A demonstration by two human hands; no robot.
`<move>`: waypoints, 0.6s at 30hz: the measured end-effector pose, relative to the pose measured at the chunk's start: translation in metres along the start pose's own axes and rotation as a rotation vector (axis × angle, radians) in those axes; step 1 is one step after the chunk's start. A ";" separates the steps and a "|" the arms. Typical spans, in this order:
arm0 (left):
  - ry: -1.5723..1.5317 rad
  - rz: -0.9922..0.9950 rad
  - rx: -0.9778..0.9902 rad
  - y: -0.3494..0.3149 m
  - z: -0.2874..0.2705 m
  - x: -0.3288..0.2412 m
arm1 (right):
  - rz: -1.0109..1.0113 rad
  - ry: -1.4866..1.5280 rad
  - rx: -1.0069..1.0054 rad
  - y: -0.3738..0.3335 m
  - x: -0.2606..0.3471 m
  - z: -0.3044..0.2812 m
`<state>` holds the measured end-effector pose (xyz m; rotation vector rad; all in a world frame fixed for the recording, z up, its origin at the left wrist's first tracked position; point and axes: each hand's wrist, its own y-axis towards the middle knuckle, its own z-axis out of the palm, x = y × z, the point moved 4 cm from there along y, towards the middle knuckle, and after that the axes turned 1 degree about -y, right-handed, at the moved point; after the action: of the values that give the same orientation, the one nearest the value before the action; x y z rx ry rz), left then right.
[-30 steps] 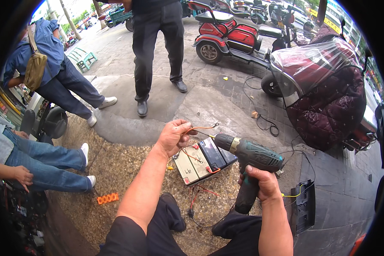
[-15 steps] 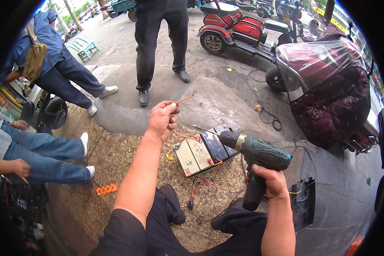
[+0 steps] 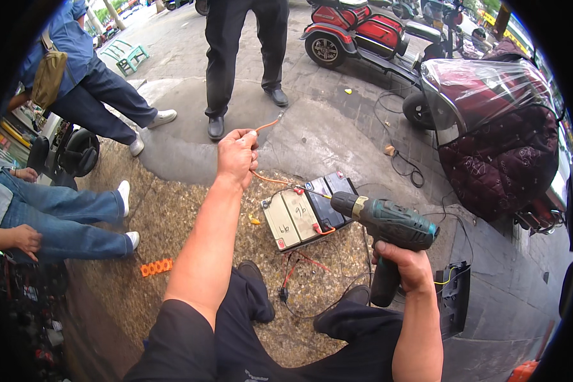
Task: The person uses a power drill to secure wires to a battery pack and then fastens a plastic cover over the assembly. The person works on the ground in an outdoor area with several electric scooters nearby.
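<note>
Your left hand (image 3: 235, 157) is clamping its fingers on an orange wire (image 3: 265, 179), your right hand (image 3: 407, 264) is gripping the cordless drill (image 3: 398, 223), and its bit (image 3: 317, 192) is now closing on the wire's lower end at the far edge of the battery pack (image 3: 290, 219), apparently bringing tool and wire together.

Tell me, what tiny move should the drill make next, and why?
Perhaps the right grip should gently line up the bit of the drill with the lower end of the orange wire: the tip is close to it, by the edge of the pale battery, and the left grip holds the wire up. Whether they touch is too small to tell.
</note>
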<state>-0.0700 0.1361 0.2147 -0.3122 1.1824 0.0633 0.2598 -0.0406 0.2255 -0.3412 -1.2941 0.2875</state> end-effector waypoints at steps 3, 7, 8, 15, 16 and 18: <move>-0.001 -0.005 0.014 0.000 0.004 0.002 | -0.005 -0.016 -0.002 0.002 -0.001 0.002; -0.001 -0.022 0.031 -0.001 0.013 0.007 | 0.064 -0.079 -0.049 0.004 -0.005 0.003; 0.018 -0.026 0.041 -0.001 0.015 0.009 | 0.034 -0.085 -0.040 0.005 -0.005 0.004; 0.076 -0.141 0.126 0.017 0.033 0.038 | -0.011 -0.241 -0.061 0.009 -0.009 0.002; 0.084 -0.165 0.152 0.022 0.037 0.046 | 0.017 -0.287 -0.081 0.012 -0.012 0.001; 0.138 -0.226 0.196 0.036 0.044 0.066 | -0.062 -0.410 -0.070 0.021 -0.013 0.002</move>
<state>-0.0128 0.1747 0.1615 -0.2784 1.2716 -0.2743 0.2544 -0.0263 0.2062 -0.3104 -1.7178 0.2684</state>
